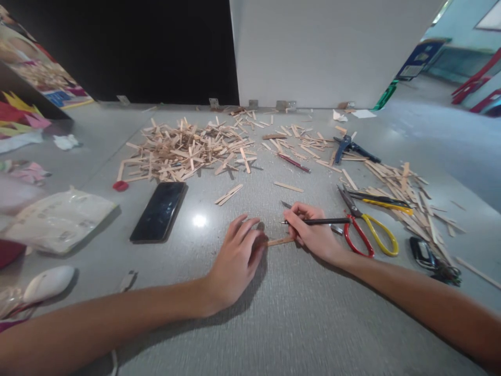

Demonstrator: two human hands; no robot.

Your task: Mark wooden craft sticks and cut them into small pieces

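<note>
In front of me a short wooden craft stick lies low over the grey table between my two hands. My left hand is closed, its thumb and fingertips pinching the stick's left end. The right end meets the curled fingers of my right hand. That hand grips a slim black pen, whose tip points left. A thin blade, apparently a craft knife's, sticks out past the index finger of the same hand, and a silvery piece shows behind the hand. Scissors with red and yellow handles lie just to the right.
A large pile of craft sticks spreads at the back left, with more sticks at the right. A phone, a white mouse, dark pliers, a yellow cutter and a red pen lie around. Upright panels close off the back.
</note>
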